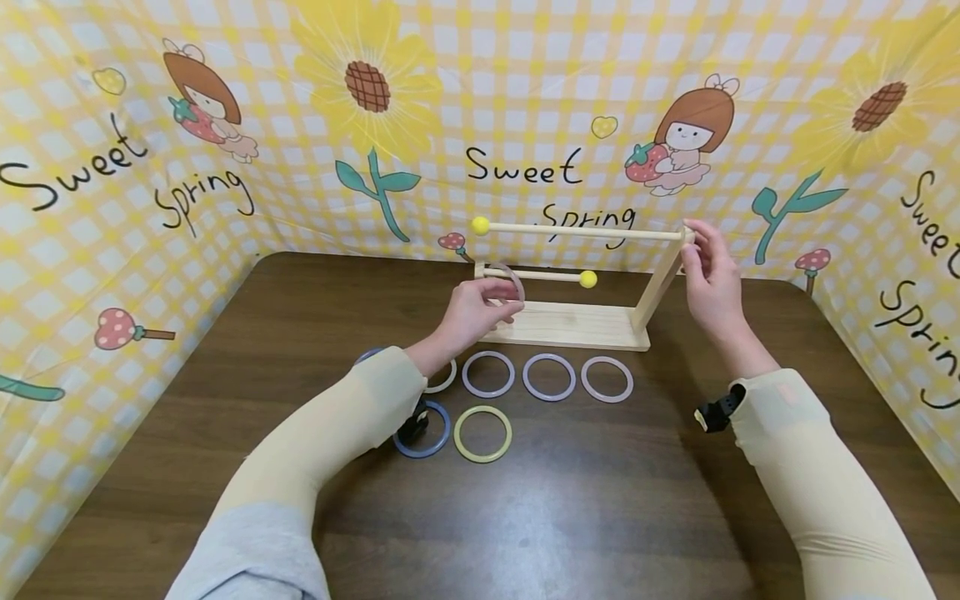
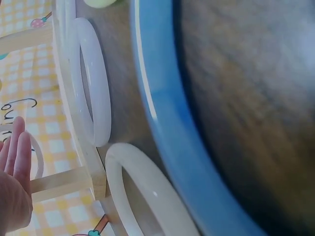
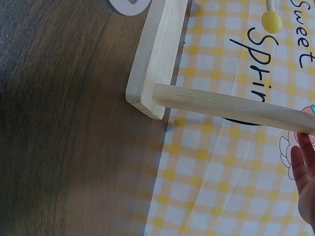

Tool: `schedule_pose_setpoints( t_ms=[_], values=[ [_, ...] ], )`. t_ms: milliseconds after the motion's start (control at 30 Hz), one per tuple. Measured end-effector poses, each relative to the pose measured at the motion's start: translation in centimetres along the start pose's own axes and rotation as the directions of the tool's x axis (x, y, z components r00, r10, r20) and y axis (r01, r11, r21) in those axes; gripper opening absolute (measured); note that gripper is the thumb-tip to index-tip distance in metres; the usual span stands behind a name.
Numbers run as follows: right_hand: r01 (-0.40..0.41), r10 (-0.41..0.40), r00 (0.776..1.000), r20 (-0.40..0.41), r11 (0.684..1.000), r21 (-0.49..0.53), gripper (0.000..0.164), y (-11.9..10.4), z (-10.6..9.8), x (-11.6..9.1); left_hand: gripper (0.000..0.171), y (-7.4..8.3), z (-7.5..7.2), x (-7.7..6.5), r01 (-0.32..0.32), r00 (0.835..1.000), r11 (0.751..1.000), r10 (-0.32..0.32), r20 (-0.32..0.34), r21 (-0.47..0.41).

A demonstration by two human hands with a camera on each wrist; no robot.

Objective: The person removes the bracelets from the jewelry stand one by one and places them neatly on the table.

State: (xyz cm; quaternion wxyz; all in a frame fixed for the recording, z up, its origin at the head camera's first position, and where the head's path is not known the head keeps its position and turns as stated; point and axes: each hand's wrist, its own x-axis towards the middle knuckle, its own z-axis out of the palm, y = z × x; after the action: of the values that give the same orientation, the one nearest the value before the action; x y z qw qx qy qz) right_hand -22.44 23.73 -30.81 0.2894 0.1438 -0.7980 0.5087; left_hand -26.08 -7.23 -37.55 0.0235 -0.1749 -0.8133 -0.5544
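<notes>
A wooden stand [image 1: 570, 325] has a tall post [image 1: 654, 292] at its right end and a shorter one at the left, each with a sideways rod tipped by a yellow ball. My left hand [image 1: 476, 308] pinches a pale ring [image 1: 519, 285] at the lower rod [image 1: 551, 275]; the ring appears to be around the rod. My right hand [image 1: 714, 279] grips the top of the tall post, where the upper rod [image 1: 585, 232] joins it. In the right wrist view, fingers [image 3: 296, 164] touch the post [image 3: 231, 108].
Several rings lie in front of the stand: lavender [image 1: 488, 396] and white ones in a row, with a blue ring [image 1: 422, 455] and a yellow-green ring [image 1: 483, 460] nearer. The left forearm passes over some. A checked cloth [image 1: 525, 83] hangs behind the brown table [image 1: 600, 517].
</notes>
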Motion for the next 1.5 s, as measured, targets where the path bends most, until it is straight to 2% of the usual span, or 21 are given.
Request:
schedule_pose_setpoints(
  t_ms=[433, 733, 833, 1067, 1500],
  values=[
    [0.002, -0.002, 1.000, 0.001, 1.000, 0.006, 0.031, 0.2, 0.0, 0.1, 0.020, 0.2, 0.7, 0.6, 0.024, 1.000, 0.999, -0.024, 0.003, -0.044],
    [0.004, -0.004, 1.000, -0.006, 1.000, -0.011, 0.031, 0.7, -0.1, 0.3, 0.017, 0.7, 0.6, 0.3, 0.026, 1.000, 0.995, -0.027, -0.012, -0.097],
    [0.009, -0.009, 1.000, -0.006, 1.000, -0.003, 0.031, 0.2, 0.0, 0.2, 0.016, 0.7, 0.5, 0.2, 0.014, 1.000, 0.998, -0.015, -0.011, -0.066],
    [0.020, -0.020, 1.000, -0.007, 1.000, -0.005, 0.031, 0.1, 0.0, 0.1, 0.013, 0.7, 0.5, 0.0, -0.074, 0.996, 0.994, 0.078, -0.039, 0.086],
    [0.021, -0.021, 1.000, -0.004, 1.000, -0.015, 0.030, -0.1, 0.1, 0.0, 0.012, 1.0, 1.7, 0.9, -0.156, 0.987, 0.974, 0.162, -0.023, 0.167]
  ],
)
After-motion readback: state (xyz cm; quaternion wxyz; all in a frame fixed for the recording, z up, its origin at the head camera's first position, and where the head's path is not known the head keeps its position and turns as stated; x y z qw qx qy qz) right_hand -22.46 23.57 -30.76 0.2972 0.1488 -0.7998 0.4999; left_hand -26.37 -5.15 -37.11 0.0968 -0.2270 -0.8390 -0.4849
